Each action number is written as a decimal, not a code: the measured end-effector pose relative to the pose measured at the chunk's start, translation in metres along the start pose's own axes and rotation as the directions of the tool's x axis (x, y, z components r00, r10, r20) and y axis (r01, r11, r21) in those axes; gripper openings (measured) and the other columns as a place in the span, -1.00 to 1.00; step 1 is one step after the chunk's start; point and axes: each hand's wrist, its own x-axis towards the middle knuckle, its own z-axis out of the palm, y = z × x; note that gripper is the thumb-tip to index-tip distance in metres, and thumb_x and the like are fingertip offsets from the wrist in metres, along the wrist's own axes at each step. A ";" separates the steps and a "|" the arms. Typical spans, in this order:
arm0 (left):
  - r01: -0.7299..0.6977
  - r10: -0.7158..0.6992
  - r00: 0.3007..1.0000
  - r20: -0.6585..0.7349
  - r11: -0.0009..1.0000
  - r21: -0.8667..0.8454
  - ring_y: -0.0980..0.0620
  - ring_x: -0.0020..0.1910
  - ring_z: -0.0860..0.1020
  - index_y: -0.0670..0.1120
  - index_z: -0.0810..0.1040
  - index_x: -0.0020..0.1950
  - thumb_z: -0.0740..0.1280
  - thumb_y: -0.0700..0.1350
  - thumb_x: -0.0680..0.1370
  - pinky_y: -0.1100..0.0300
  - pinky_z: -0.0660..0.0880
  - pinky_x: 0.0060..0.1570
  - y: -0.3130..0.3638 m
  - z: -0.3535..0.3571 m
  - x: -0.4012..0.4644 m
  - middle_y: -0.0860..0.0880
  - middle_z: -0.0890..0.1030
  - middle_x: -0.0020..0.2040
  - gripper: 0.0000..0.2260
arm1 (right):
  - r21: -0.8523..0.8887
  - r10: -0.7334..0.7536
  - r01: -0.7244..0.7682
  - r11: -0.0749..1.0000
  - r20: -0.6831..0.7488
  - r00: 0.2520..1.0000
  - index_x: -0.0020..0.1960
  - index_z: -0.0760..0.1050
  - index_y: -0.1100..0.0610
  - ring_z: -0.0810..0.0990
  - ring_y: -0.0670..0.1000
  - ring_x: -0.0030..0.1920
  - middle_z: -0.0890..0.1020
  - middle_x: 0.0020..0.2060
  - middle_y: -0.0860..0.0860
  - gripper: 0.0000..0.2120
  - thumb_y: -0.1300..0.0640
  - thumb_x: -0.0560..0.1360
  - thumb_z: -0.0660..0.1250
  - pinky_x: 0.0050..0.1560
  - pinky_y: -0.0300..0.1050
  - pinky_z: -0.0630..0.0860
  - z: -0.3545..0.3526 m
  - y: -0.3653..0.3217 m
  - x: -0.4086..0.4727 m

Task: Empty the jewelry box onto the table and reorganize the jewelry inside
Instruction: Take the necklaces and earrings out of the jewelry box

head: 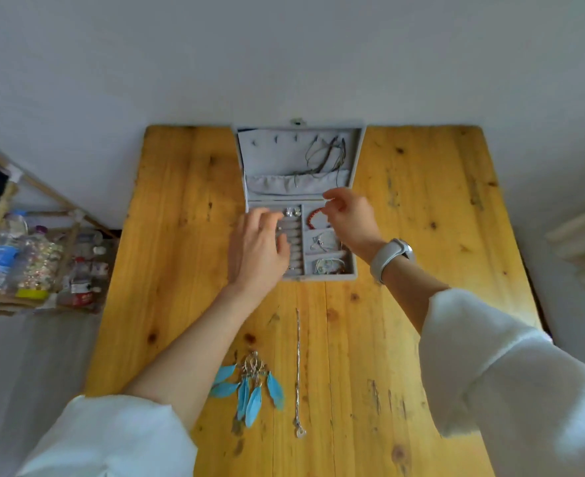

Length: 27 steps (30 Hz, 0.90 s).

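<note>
A grey jewelry box (319, 278) lies open at the table's far middle, its lid (270, 160) leaning back with thin cords (322, 156) hanging from its hooks. My left hand (256, 249) rests flat on the box's left side, fingers spread over the ring rolls (294, 235). Over the top right compartment hovers my right hand (348, 213), thumb and forefinger apart just beside a red bead bracelet (313, 216). The lower right compartments hold several small tangled pieces (325, 265). On the table near me lie blue feather earrings (249, 390) and a silver chain (298, 366).
The wooden table (404, 235) stands against a white wall. To its left is a rack with plastic bottles (26, 263). A pale object (580, 242) sits off the table's right edge. My right wrist wears a white watch (392, 258).
</note>
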 end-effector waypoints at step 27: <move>-0.053 0.030 0.996 0.084 0.956 0.287 -0.07 0.50 0.02 -0.02 0.10 0.51 0.34 -0.14 0.41 -0.28 0.10 0.34 -0.026 -0.002 0.114 -0.02 0.13 0.51 -0.28 | -0.265 -0.248 0.127 0.956 -0.495 0.833 -0.06 0.49 0.19 0.36 0.08 -0.50 0.47 -0.50 0.03 -0.87 0.16 0.53 0.21 -0.44 -0.15 0.20 0.017 -0.020 0.084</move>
